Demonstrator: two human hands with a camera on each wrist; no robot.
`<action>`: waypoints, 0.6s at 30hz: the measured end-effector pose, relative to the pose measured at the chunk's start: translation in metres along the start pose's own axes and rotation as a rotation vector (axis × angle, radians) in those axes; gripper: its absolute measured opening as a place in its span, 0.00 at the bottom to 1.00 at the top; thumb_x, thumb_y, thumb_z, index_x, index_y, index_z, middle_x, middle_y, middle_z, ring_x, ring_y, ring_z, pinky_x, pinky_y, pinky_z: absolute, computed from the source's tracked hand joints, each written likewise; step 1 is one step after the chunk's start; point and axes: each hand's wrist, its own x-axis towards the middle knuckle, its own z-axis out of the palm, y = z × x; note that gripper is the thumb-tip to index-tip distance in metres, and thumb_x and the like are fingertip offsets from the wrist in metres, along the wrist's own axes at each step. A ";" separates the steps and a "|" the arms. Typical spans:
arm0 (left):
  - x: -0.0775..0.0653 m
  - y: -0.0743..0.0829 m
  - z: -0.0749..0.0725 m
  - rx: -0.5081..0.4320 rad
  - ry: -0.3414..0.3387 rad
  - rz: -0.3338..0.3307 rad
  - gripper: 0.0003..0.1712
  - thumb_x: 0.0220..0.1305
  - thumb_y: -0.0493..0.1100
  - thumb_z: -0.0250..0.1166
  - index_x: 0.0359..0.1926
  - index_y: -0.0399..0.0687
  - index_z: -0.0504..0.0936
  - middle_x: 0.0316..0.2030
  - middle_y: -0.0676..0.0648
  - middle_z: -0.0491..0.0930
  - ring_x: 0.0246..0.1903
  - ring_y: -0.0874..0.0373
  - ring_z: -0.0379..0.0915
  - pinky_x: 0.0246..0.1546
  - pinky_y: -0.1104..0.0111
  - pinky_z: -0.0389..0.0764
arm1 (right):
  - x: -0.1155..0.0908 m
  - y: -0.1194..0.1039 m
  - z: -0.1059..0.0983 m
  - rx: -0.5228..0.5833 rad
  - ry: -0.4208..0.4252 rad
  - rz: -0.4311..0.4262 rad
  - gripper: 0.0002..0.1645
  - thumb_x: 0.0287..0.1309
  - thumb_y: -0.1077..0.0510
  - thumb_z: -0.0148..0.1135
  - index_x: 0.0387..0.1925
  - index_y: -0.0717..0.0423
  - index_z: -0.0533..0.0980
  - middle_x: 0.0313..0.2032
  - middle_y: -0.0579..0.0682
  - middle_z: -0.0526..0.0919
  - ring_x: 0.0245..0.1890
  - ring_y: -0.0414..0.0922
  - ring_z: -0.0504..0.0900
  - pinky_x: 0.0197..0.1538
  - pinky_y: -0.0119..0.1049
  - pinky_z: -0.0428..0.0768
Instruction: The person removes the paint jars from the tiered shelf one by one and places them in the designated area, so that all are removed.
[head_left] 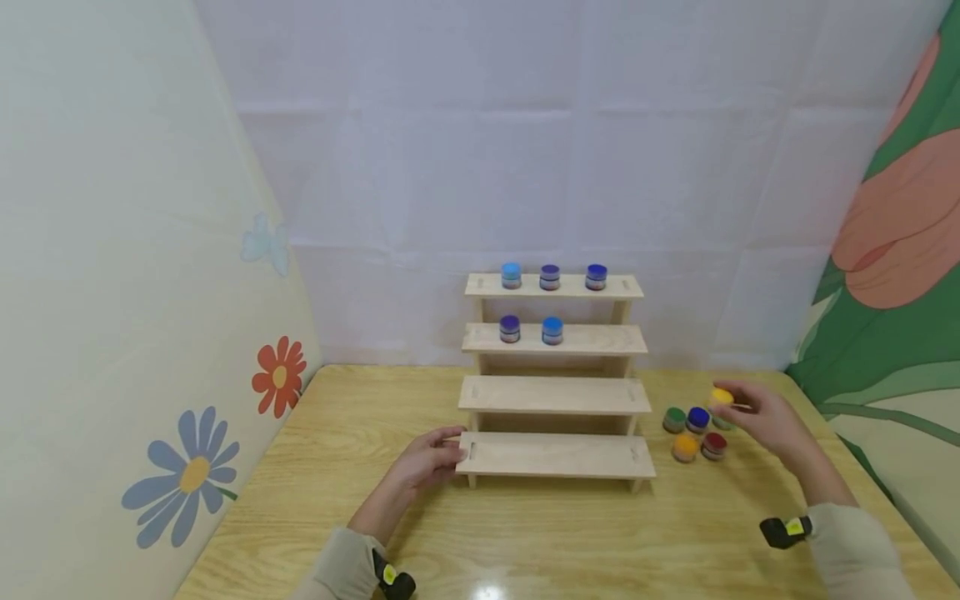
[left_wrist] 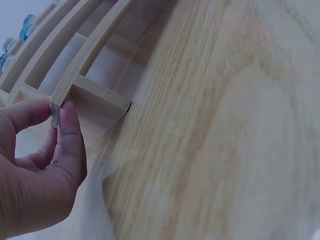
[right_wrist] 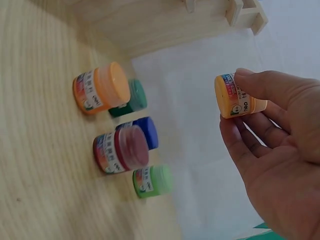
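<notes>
My left hand [head_left: 424, 460] pinches the left end of the lowest step of a pale wooden tiered rack [head_left: 555, 455], thumb above and fingers beneath in the left wrist view. In my right hand [head_left: 763, 417] is a small yellow paint jar [right_wrist: 234, 96], gripped between thumb and fingers and raised off the table. Below it on the table stand an orange paint jar [right_wrist: 100, 88], a dark red one [right_wrist: 120, 150], a dark green one [head_left: 674, 419], a blue one [head_left: 697, 418] and a light green one [right_wrist: 152, 181], grouped right of the rack.
Three jars in blue and purple, among them a light blue jar [head_left: 511, 276], stand on the top step. A purple jar [head_left: 509, 328] and a blue jar [head_left: 552, 331] occupy the second step. White cloth [head_left: 420, 167] hangs behind the wooden table [head_left: 360, 408]; printed panels flank both sides.
</notes>
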 end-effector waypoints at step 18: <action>0.000 0.000 0.002 -0.009 0.015 -0.003 0.33 0.67 0.32 0.64 0.71 0.30 0.65 0.52 0.38 0.78 0.38 0.58 0.81 0.36 0.69 0.82 | -0.020 0.044 0.003 -0.006 0.011 0.080 0.35 0.72 0.50 0.60 0.68 0.72 0.66 0.62 0.72 0.73 0.55 0.55 0.79 0.44 0.23 0.77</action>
